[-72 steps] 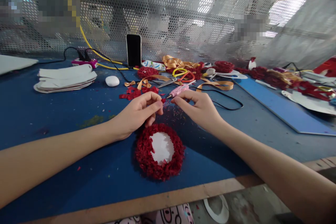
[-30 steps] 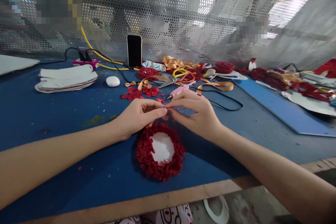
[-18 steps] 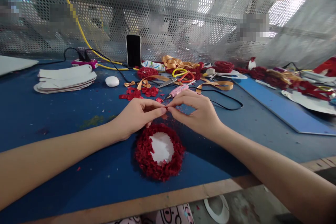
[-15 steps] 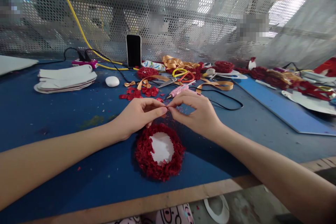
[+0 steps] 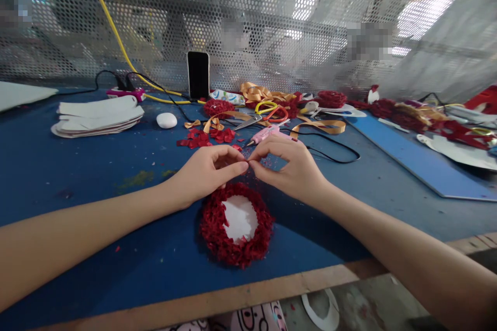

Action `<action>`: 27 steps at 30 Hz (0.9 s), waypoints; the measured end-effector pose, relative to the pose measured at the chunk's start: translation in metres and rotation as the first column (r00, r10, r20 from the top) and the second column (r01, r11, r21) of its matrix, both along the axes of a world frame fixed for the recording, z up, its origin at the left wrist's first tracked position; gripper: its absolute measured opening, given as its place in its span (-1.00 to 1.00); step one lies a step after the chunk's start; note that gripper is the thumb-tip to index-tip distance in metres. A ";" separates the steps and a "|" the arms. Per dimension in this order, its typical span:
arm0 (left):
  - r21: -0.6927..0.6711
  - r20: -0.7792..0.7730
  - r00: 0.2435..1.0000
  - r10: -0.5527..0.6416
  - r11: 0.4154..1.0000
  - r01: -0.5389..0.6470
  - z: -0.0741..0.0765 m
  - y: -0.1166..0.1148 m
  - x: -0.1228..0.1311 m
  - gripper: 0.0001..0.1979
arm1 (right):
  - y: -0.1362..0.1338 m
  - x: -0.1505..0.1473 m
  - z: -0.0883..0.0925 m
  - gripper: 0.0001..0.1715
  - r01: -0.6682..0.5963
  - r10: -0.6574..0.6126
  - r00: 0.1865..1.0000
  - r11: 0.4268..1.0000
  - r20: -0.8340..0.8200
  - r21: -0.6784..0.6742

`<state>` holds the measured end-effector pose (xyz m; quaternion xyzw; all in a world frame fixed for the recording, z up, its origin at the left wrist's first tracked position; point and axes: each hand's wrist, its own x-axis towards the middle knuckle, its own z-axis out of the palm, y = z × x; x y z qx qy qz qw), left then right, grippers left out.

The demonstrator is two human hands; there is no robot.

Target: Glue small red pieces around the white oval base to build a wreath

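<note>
My left hand and my right hand meet fingertip to fingertip in the middle of the table. Both are closed in a pinch on a tiny dark red piece, mostly hidden by the fingers. Just below them lies a round wreath of ruffled red ribbon with a white centre. Beyond the fingers rest a pink glue gun, scissors with yellow and orange handles and a scatter of cut red pieces.
White card cutouts are stacked at the left, near a white rounded object. A phone stands upright at the back. Gold ribbon is heaped there too. A blue board lies at the right, and a black cord loops nearby.
Both hands stay almost in place, fingertips still together. The left fingers have shifted very slightly. The wreath has not moved.
</note>
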<state>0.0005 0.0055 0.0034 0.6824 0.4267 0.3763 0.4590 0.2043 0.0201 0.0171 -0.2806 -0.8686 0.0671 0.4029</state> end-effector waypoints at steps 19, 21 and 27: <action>-0.059 0.111 0.992 0.058 0.997 -0.052 -0.004 0.003 -0.003 -0.75 | 0.076 0.063 -0.021 -0.65 0.662 -0.592 0.668 0.750 0.451 0.004; -0.079 0.137 0.987 0.082 0.994 -0.072 -0.003 0.004 -0.003 -0.74 | 0.076 0.064 -0.021 -0.71 0.659 -0.571 0.676 0.752 0.466 -0.034; -0.139 0.210 0.970 0.127 0.985 -0.099 -0.001 0.004 -0.001 -0.77 | 0.072 0.057 -0.015 -0.58 0.663 -0.639 0.740 0.745 0.211 -0.071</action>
